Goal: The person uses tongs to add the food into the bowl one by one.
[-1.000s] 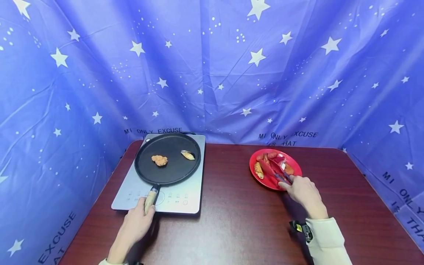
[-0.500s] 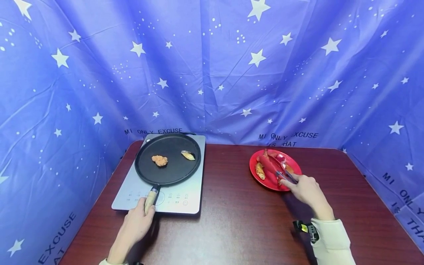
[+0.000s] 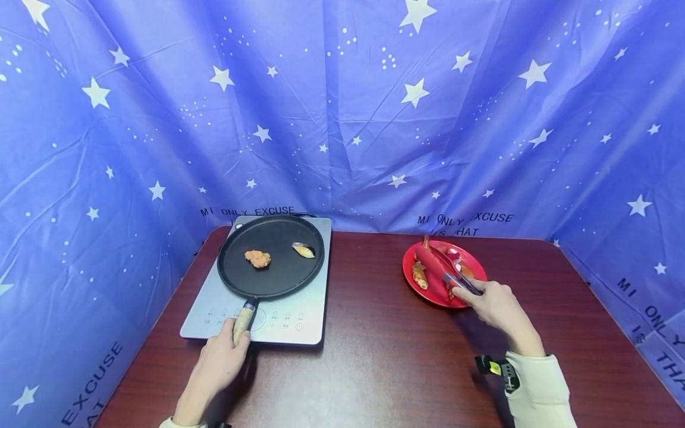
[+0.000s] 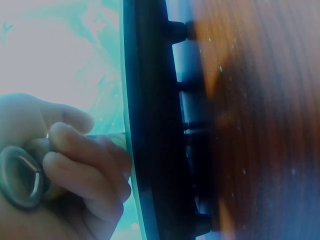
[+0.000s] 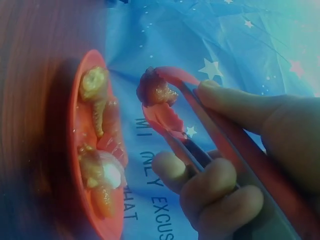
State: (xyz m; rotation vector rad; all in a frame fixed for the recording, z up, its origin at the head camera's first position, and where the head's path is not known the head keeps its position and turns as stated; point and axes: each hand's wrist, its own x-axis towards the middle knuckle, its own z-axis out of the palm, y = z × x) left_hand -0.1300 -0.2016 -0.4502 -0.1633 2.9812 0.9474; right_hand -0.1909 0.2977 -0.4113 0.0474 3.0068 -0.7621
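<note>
My left hand (image 3: pixel 221 358) grips the wooden handle (image 3: pixel 242 326) of a flat black frying pan (image 3: pixel 278 281). In the left wrist view, curled fingers (image 4: pixel 82 165) wrap that handle, which ends in a metal ring (image 4: pixel 21 177). On the pan lie a fried chicken piece (image 3: pixel 258 258) and a small shell-like yellow piece (image 3: pixel 303 250). My right hand (image 3: pixel 497 306) holds tongs (image 3: pixel 436 263) with red tips above a red plate (image 3: pixel 478 260). Between the tips is a glossy reddish-brown food piece (image 5: pixel 155 89), raised off the plate; its exact kind cannot be told.
The pan stands on a silver induction cooker (image 3: pixel 313 309) at the table's left. Several foods remain on the plate, including a golden-brown piece (image 3: pixel 420 276). A starry blue curtain (image 3: pixel 342 119) hangs behind the dark wooden table (image 3: pixel 369 333).
The tongs have come up from among the food on the plate with the brown piece between their tips. My right hand has shifted slightly right; my left hand and the pan stay put.
</note>
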